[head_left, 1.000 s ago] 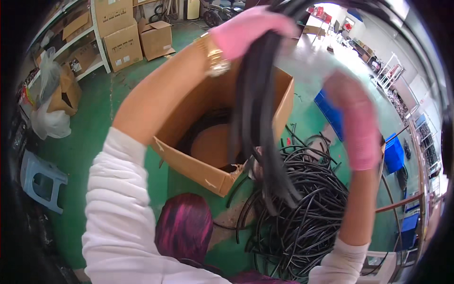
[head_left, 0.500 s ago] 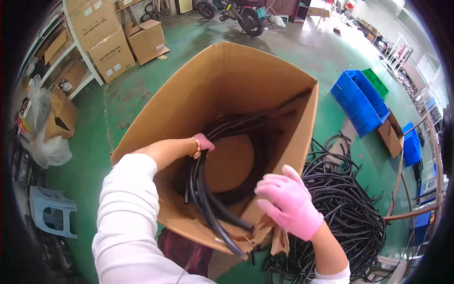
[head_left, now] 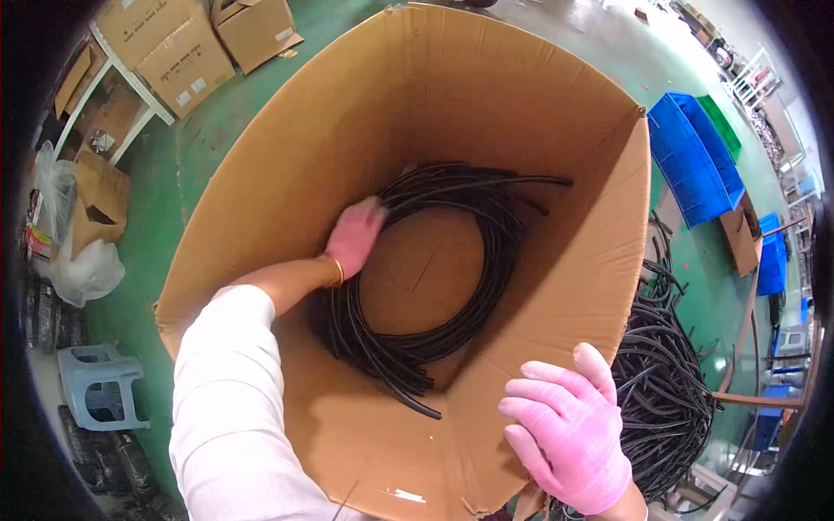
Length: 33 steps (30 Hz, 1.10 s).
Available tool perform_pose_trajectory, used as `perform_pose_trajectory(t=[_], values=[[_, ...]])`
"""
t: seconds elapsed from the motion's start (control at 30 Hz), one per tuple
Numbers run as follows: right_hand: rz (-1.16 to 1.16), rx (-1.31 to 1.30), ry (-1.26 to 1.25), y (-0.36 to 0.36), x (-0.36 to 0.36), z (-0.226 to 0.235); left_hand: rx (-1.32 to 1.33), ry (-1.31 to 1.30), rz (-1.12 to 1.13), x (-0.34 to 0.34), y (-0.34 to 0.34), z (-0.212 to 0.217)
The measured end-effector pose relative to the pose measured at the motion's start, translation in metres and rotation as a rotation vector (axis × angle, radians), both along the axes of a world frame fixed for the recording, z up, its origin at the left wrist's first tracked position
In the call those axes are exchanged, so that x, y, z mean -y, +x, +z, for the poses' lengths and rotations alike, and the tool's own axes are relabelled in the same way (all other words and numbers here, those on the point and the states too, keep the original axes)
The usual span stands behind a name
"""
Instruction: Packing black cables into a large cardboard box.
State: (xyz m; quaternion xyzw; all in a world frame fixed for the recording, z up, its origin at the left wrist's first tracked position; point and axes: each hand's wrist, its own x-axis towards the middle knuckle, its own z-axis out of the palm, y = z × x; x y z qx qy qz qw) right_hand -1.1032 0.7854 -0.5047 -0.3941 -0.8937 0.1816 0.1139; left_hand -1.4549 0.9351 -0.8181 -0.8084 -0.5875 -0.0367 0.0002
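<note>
A tall open cardboard box [head_left: 452, 78] fills the middle of the view. A coil of black tubing [head_left: 452, 304] lies in a ring on its bottom. My left hand [head_left: 354, 234], in a pink glove, reaches deep into the box and presses on the coil's left side. A gold bracelet sits on that wrist. My right hand [head_left: 569, 430], also pink-gloved, rests on the box's near right rim with fingers spread, holding nothing.
A heap of loose black tubing [head_left: 669, 382] lies on the green floor right of the box. Blue crates [head_left: 695, 156] stand at the far right. Cardboard boxes [head_left: 187, 52] and a white shelf are at the upper left, a pale plastic stool [head_left: 100, 382] at the left.
The view has come closer over the box. My left hand has gone deeper and laid the tubing flat in a ring on the bottom. My right hand stayed at the near rim.
</note>
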Motion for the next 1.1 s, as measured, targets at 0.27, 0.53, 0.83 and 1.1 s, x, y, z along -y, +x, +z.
perform_pose_trajectory(t=[0.27, 0.53, 0.83, 1.1], values=[[0.003, -0.051, -0.055, 0.0, -0.005, -0.005, -1.036, -0.398, -0.57, -0.021, 0.021, 0.004], [-0.043, 0.001, -0.061, 0.001, 0.0, 0.002, -0.213, -0.026, -0.004, -0.114, 0.091, -0.002], [-0.05, 0.042, -0.052, -0.002, -0.004, 0.011, 0.076, -0.123, 0.015, -0.116, 0.09, 0.011], [-0.055, 0.078, -0.088, -0.011, -0.001, 0.001, -0.251, -0.014, -0.026, -0.105, 0.062, -0.029]])
